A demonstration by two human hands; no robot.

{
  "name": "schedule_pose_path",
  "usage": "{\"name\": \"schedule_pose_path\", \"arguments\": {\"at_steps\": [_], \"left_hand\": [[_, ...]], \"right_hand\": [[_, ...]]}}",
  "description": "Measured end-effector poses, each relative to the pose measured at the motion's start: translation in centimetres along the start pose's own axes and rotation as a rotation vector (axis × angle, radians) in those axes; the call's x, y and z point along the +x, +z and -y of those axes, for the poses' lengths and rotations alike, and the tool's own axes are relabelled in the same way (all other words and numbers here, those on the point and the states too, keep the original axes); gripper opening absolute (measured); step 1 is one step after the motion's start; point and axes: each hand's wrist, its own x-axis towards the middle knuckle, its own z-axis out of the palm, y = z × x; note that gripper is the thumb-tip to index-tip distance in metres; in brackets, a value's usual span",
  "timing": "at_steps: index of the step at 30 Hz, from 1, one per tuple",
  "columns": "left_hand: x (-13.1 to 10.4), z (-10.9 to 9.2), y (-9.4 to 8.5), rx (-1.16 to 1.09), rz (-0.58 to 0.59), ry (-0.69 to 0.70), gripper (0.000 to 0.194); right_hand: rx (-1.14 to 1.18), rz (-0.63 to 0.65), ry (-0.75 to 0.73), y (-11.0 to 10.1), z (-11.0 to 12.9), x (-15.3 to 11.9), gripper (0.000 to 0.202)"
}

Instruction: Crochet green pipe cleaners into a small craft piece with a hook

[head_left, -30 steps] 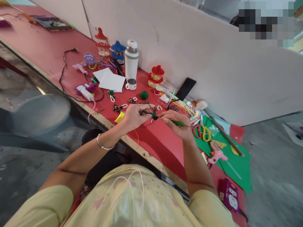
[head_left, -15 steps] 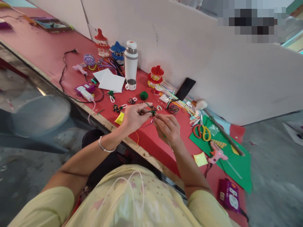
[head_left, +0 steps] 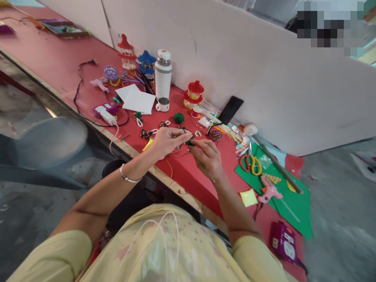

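My left hand [head_left: 172, 141] pinches a small piece of dark green and multicoloured yarn work [head_left: 189, 142] above the red table. Close against it, my right hand [head_left: 208, 156] has its fingers curled around the near side of the same piece. A thin pale-tipped stick [head_left: 214, 180] pokes out below my right palm; most of it is hidden, so its kind is unclear. Just behind the hands lie a green yarn ball [head_left: 178, 118], a multicoloured yarn ball [head_left: 216, 135] and yarn pieces with white bead loops [head_left: 145, 134]. An orange thread [head_left: 170, 170] hangs over the table edge.
A white flask [head_left: 162, 80] stands behind, near small red [head_left: 194, 94] and blue [head_left: 146, 62] pagoda models. A phone [head_left: 231, 110] leans on the partition. Rightward lie scissors [head_left: 250, 164], a mallet [head_left: 273, 158], a pink glue gun [head_left: 268, 189] and a purple extension box [head_left: 284, 242].
My left fingers have closed further over the yarn work, and the green strand that stood up above it is now mostly covered. My right hand has shifted slightly left.
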Motion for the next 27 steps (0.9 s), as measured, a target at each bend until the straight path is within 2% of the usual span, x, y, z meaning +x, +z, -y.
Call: {"name": "schedule_pose_path", "arguments": {"at_steps": [2,7,11,20,22,24,27], "left_hand": [[0.4,0.5,-0.2,-0.010,-0.007,0.028,0.036],[0.9,1.6,-0.6,0.011,0.079,-0.026,0.035],[0.7,1.2,-0.4,0.051,0.057,0.011,0.033],[0.6,0.8,-0.1,0.039,0.019,-0.018,0.051],[0.3,0.6,0.5,-0.027,-0.028,-0.022,0.056],[0.0,0.3,1.0,-0.190,-0.052,-0.079,0.058],[-0.3,0.0,1.2,-0.435,0.031,-0.238,0.049]], "right_hand": [[-0.002,0.016,-0.020,-0.1,-0.1,0.0,0.042],[0.005,0.051,-0.030,-0.2,-0.1,0.0,0.043],[-0.022,0.045,0.013,0.2,-0.1,-0.3,0.043],[-0.002,-0.056,0.062,0.6,0.3,-0.4,0.046],[-0.041,-0.144,0.084,1.0,0.6,-0.6,0.051],[-0.102,-0.237,0.092,1.5,0.8,-0.8,0.056],[-0.130,-0.306,0.088,1.9,0.6,-0.9,0.055]]}}
